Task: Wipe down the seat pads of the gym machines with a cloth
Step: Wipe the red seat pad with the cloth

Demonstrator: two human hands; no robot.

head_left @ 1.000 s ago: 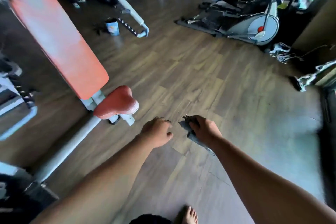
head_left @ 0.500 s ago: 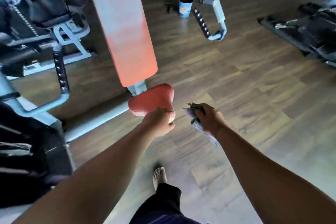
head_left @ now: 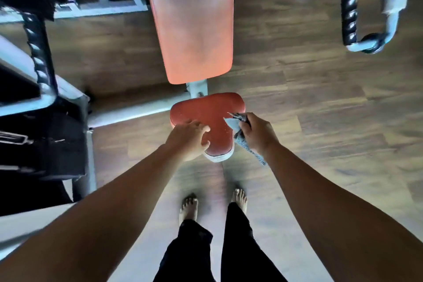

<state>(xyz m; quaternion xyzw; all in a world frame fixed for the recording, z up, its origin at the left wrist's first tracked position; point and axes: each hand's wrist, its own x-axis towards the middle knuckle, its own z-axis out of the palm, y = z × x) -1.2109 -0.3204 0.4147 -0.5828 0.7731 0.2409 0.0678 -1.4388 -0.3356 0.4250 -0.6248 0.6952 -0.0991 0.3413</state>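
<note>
right hand (head_left: 257, 136) grips the cloth (head_left: 238, 131) at the seat pad (head_left: 212, 110); left hand (head_left: 190, 136) rests released there; wiping seems barely begun.

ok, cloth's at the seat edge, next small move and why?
Probably sweep the right hand leftward, dragging the cloth across the red seat pad: the cloth sits only at its right edge, and the left hand rests on its left side.
</note>
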